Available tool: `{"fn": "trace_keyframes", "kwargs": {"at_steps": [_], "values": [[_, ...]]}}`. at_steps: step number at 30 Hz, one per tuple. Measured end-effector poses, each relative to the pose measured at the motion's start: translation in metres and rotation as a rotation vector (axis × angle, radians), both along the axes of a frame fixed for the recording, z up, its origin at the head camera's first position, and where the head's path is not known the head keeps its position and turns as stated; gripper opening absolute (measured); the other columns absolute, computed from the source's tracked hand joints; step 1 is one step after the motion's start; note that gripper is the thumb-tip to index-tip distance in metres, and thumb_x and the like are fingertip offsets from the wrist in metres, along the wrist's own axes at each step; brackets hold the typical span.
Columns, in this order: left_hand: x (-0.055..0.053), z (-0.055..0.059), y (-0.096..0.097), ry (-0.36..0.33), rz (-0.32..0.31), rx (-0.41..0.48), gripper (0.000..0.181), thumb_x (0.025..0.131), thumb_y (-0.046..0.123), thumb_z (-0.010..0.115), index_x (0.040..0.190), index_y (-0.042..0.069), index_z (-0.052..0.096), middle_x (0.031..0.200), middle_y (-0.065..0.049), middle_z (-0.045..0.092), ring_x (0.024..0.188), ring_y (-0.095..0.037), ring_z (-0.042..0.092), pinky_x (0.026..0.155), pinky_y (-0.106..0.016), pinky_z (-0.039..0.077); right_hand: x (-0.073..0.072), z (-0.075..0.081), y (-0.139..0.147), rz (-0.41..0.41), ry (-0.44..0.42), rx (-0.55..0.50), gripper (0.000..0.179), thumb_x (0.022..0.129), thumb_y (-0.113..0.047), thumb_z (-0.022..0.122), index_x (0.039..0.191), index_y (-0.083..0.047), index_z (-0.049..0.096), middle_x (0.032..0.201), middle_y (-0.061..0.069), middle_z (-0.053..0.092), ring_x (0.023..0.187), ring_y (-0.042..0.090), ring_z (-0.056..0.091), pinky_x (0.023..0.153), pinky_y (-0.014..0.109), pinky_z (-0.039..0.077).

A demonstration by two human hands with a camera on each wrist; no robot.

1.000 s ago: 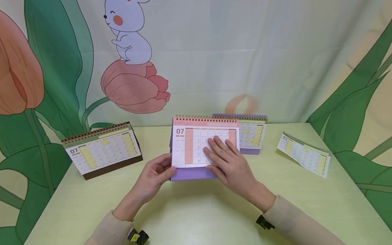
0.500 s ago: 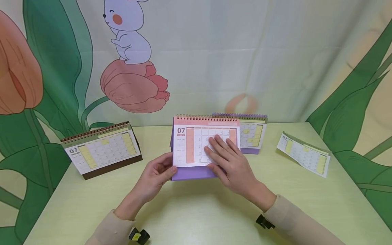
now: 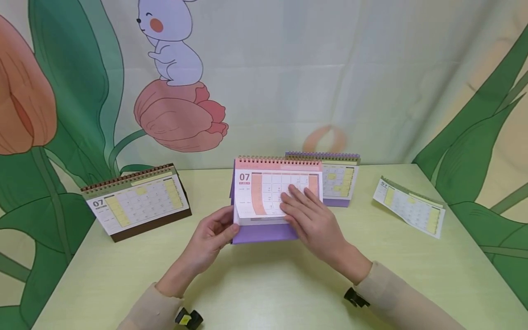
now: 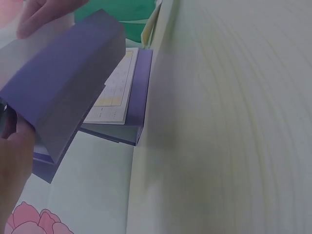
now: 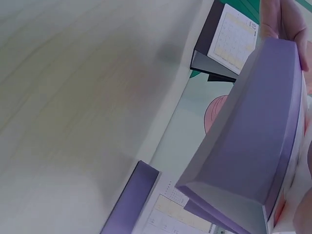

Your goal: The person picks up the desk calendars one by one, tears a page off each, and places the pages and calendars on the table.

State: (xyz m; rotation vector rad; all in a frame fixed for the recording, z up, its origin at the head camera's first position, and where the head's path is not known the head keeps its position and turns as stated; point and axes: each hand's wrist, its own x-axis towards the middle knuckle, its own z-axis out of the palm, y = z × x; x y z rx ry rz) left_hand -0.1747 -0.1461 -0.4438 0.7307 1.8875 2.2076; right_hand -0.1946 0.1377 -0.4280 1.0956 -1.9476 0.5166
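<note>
A desk calendar (image 3: 264, 233) with a purple base, gold spiral and pink-topped July page (image 3: 270, 190) is held over the middle of the table, tilted back. My left hand (image 3: 212, 238) grips its lower left corner, thumb at the front and the other fingers behind. Spread over the right half of the page, my right hand (image 3: 315, 224) presses with nearly straight fingers. The page's lower edge is bowed up, and another sheet shows under it. Both wrist views show the purple base (image 4: 63, 73) from below, above the tabletop.
At the left stands a brown-based calendar (image 3: 140, 201) with a green-topped page. A purple-based calendar (image 3: 340, 183) stands behind the held one, partly hidden. One loose, curled calendar page (image 3: 412, 208) lies at the right on the pale table (image 3: 264, 293). A printed curtain (image 3: 268, 91) hangs behind.
The July page's lower edge has slid up and bowed, baring the sheet beneath. My right fingers have shifted slightly on the page; the left hand keeps its grip.
</note>
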Motion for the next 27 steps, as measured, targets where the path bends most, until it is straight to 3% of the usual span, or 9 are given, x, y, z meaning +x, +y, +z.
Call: {"fn": "trace_keyframes", "kwargs": {"at_steps": [6,11,18,27], "values": [[0.0,0.0,0.003,-0.006,0.054,-0.016,0.04,0.104,0.001,0.057,0.143,-0.002,0.048,0.13,-0.026,0.063,0.103,-0.026,0.068,0.083,-0.037,0.059,0.002,0.0,-0.003,0.005,0.171,-0.029,0.025,0.105,-0.005,0.051,0.119,0.004,0.07,0.115,0.016,0.074,0.106,0.031,0.072,0.082,0.042,0.059],[0.001,0.001,0.008,-0.019,0.104,-0.068,0.039,0.102,-0.003,0.058,0.141,-0.001,0.05,0.129,-0.03,0.062,0.103,-0.028,0.068,0.083,-0.037,0.059,0.002,0.002,-0.005,-0.011,0.184,-0.078,0.022,0.099,-0.005,0.055,0.111,0.006,0.071,0.106,0.016,0.076,0.091,0.029,0.075,0.061,0.036,0.06],[0.005,0.003,0.019,0.006,0.17,-0.079,0.038,0.099,-0.012,0.057,0.135,-0.001,0.052,0.126,-0.027,0.064,0.108,-0.03,0.066,0.086,-0.037,0.059,0.003,0.0,-0.012,-0.04,0.219,-0.123,0.018,0.091,-0.008,0.058,0.094,-0.001,0.075,0.093,0.011,0.076,0.089,0.028,0.076,0.061,0.037,0.061],[0.009,0.005,0.029,0.057,0.176,-0.09,0.036,0.098,-0.014,0.056,0.131,-0.002,0.05,0.126,-0.027,0.065,0.11,-0.036,0.067,0.084,-0.038,0.059,0.002,0.001,-0.013,-0.055,0.211,-0.152,0.017,0.096,-0.009,0.059,0.1,-0.003,0.074,0.099,0.011,0.071,0.087,0.029,0.072,0.066,0.041,0.061]]}}
